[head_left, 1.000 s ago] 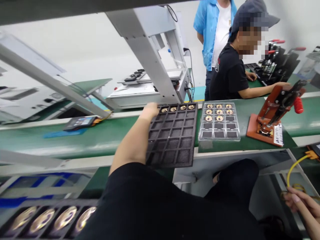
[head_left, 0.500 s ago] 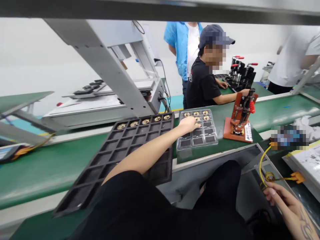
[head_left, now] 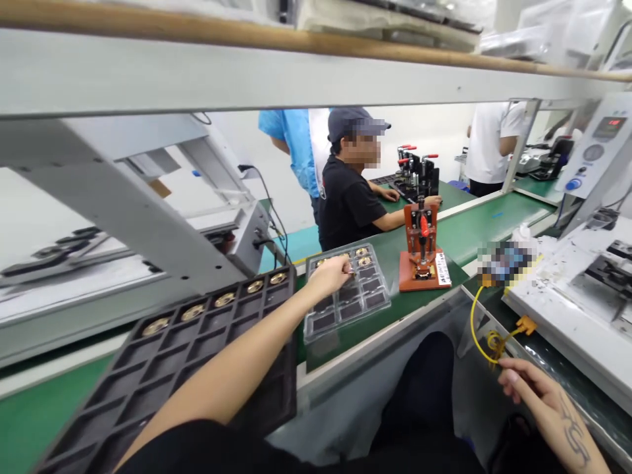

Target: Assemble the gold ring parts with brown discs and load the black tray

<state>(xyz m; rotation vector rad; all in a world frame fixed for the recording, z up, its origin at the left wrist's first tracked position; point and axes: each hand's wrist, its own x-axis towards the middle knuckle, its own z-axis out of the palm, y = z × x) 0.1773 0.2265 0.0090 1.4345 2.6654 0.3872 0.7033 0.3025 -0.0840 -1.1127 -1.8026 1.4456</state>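
My left hand (head_left: 332,275) is closed over the clear plastic tray (head_left: 330,334). Its fingertips are pinched together above the tray's middle, and what they hold, if anything, is too small to make out. Gold ring-shaped parts (head_left: 364,261) lie in the tray's far pockets, partly hidden by that hand. Low on the right, my right hand (head_left: 536,388) pinches a thin yellow cable (head_left: 474,321) between thumb and fingers. Under my left forearm lies a large black compartment tray (head_left: 197,361), with several gold parts (head_left: 225,299) along its far row.
A red-brown clamp fixture (head_left: 419,263) stands right of the clear tray on the green bench (head_left: 481,227). Across the bench a person in a cap (head_left: 348,191) works beside black clamps. A white shelf beam (head_left: 296,79) runs overhead. A white machine (head_left: 557,283) stands at right.
The view has swung right and upward, so the trays and the fixture appear further left. My left hand stays over the clear tray, its fingers drawn in more tightly; my right hand keeps the cable.
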